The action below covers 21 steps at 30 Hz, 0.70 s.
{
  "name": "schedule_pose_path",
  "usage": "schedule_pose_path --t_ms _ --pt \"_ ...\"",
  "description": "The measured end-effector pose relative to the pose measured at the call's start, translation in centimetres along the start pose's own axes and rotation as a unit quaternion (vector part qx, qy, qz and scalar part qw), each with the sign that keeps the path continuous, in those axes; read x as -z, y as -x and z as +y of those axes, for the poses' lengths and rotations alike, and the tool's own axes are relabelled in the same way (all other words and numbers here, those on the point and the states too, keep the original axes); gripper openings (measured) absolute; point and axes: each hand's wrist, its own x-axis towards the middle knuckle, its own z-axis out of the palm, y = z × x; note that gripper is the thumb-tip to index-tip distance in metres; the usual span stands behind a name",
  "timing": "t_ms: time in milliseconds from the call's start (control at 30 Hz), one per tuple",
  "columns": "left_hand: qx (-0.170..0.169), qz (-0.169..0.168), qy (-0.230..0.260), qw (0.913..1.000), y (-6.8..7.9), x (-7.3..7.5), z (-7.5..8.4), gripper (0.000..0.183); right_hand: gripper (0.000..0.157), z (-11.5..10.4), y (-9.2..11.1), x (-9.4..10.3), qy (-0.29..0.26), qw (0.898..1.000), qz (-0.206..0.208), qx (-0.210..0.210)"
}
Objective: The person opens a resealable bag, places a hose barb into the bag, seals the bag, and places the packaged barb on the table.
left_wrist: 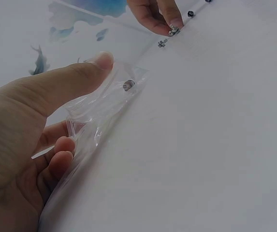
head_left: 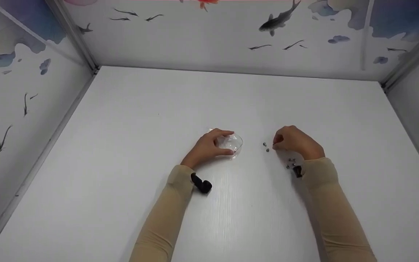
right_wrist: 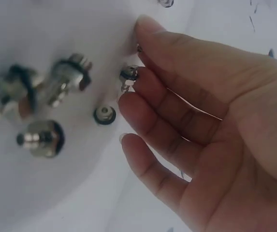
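Note:
My left hand (head_left: pixel 209 145) holds a clear plastic bag (left_wrist: pixel 87 108), thumb along the upper side and fingers curled at the lower side. One small metal fitting (left_wrist: pixel 128 85) shows through the film near the thumb tip. To the right, my right hand (head_left: pixel 295 142) is low over the table with thumb and fingertips drawn together. A bit of metal (right_wrist: pixel 139 49) shows between thumb and index finger, mostly hidden. Another fitting with a dark ring (right_wrist: pixel 129 73) sits right at the fingertips. Two fittings (head_left: pixel 267 150) lie just left of this hand in the head view.
Several more fittings (head_left: pixel 291 160) lie close to the right wrist; the right wrist view shows them large and blurred, one of them nose-on (right_wrist: pixel 104 115). Black wrist cameras (head_left: pixel 204 186) hang beside both cuffs. Panels printed with fish (head_left: pixel 276 22) border the white table (head_left: pixel 180 98).

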Motion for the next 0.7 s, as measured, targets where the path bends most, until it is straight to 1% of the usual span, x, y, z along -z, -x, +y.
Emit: schedule_pose_path --t_ms 167,433,567,700 --pt "-0.003 0.002 0.003 1.0000 0.07 0.03 -0.01 0.064 0.012 -0.09 -0.17 0.14 0.019 1.000 -0.001 0.009" --pt "0.005 -0.004 -0.003 1.0000 0.08 0.07 0.20 0.063 0.017 0.04 -0.46 0.41 0.056 0.998 -0.012 0.041" --pt "0.005 0.000 -0.003 1.0000 0.11 0.13 0.19 0.063 0.018 -0.17 -0.49 0.53 0.061 0.997 -0.014 0.045" --pt "0.007 0.001 -0.003 1.0000 0.11 0.13 0.15 0.063 0.017 -0.34 -0.49 0.62 0.043 0.998 -0.009 0.049"
